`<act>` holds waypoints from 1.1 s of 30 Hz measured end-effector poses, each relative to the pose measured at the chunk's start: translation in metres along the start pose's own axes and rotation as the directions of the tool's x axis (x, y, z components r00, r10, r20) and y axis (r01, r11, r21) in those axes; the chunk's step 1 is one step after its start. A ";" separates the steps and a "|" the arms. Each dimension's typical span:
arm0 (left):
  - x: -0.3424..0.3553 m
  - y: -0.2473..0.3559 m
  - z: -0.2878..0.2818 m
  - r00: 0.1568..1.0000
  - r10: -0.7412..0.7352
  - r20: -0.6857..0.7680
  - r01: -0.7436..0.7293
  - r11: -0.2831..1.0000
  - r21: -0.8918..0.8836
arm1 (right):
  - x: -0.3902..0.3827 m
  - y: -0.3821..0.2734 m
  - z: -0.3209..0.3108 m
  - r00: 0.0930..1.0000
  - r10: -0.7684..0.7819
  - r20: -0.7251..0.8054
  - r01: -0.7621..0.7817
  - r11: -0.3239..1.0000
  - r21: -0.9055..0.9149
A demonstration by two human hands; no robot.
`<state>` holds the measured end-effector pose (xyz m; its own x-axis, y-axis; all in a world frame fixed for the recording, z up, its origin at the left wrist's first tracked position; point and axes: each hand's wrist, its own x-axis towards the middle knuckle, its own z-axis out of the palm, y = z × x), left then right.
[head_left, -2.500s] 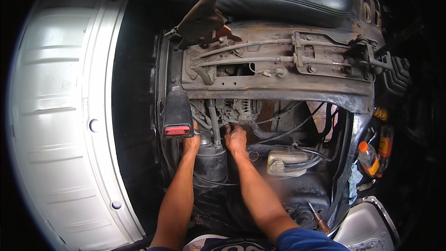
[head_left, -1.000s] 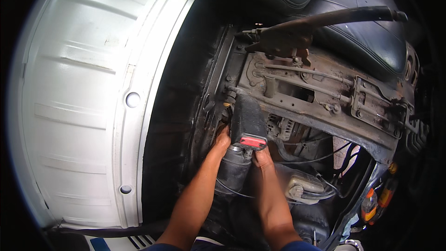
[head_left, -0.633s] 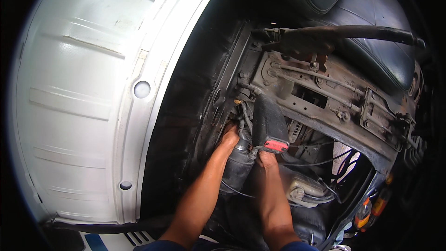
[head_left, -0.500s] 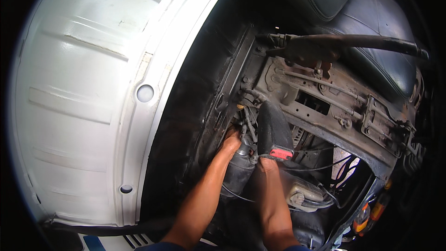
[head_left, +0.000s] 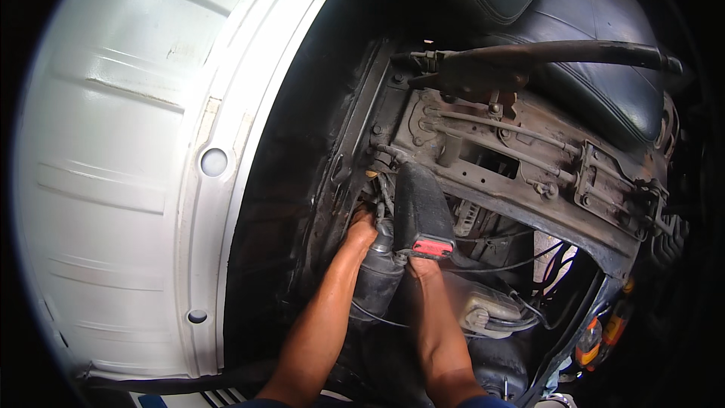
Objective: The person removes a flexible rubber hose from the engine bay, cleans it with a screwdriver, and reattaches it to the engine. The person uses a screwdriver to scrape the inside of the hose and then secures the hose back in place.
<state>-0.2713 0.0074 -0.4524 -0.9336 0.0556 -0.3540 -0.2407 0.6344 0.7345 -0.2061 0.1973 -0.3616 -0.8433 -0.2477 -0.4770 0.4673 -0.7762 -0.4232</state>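
Observation:
My left hand (head_left: 363,221) reaches down to the left of a dark round canister (head_left: 377,281), close to its metal neck. Its fingers are hidden among the hoses (head_left: 386,195). A black seat belt buckle (head_left: 424,208) with a red button stands over my right hand (head_left: 425,266). Only the back of that hand near the wrist shows; its fingers are out of sight beneath the buckle, so what it touches cannot be made out.
A lever with a dark handle (head_left: 596,51) lies across the rusty metal frame (head_left: 521,181). Beyond are dark leather seats (head_left: 604,15). At left is a white ribbed panel (head_left: 113,181). A grey reservoir (head_left: 483,310) with hoses sits right of my right wrist; orange-handled tools (head_left: 589,344) lie farther right.
The whole scene has shifted slightly left in view. Both hands stay at about the same places beside the canister and under the buckle.

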 end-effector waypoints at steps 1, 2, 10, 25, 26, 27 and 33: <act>-0.001 -0.002 0.000 0.996 -0.085 -0.008 0.079 0.951 -0.298 | -0.007 -0.006 0.004 0.987 -0.001 -0.161 -0.004 1.000 -0.028; 0.000 -0.003 0.000 0.997 -0.083 -0.006 0.076 0.932 -0.356 | -0.013 -0.012 0.007 0.985 -0.043 -0.169 0.045 0.999 0.005; 0.000 0.024 -0.007 0.996 -0.087 -0.006 0.082 0.963 -0.255 | -0.014 -0.024 0.026 0.963 -0.047 -0.266 0.007 0.989 -0.150; -0.016 0.063 -0.009 0.996 -0.086 0.026 0.077 0.967 0.245 | -0.011 -0.008 0.004 0.934 -0.004 -0.357 -0.061 0.984 -0.170; -0.018 0.072 -0.014 0.995 -0.094 0.028 0.085 0.971 0.223 | -0.010 -0.004 -0.002 0.942 0.009 -0.336 -0.067 0.985 -0.160; -0.023 0.082 -0.018 0.995 -0.097 0.003 0.095 0.977 0.189 | -0.008 -0.002 -0.008 0.940 0.010 -0.340 -0.067 0.985 -0.156; -0.038 0.143 -0.046 0.974 -0.225 -0.002 0.220 0.950 0.219 | -0.001 0.003 -0.023 0.937 0.006 -0.348 -0.061 0.987 -0.149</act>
<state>-0.2825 0.0611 -0.3073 -0.8560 -0.0904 -0.5091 -0.3762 0.7844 0.4932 -0.1982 0.2083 -0.3801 -0.6952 -0.0347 -0.7179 0.5525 -0.6646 -0.5029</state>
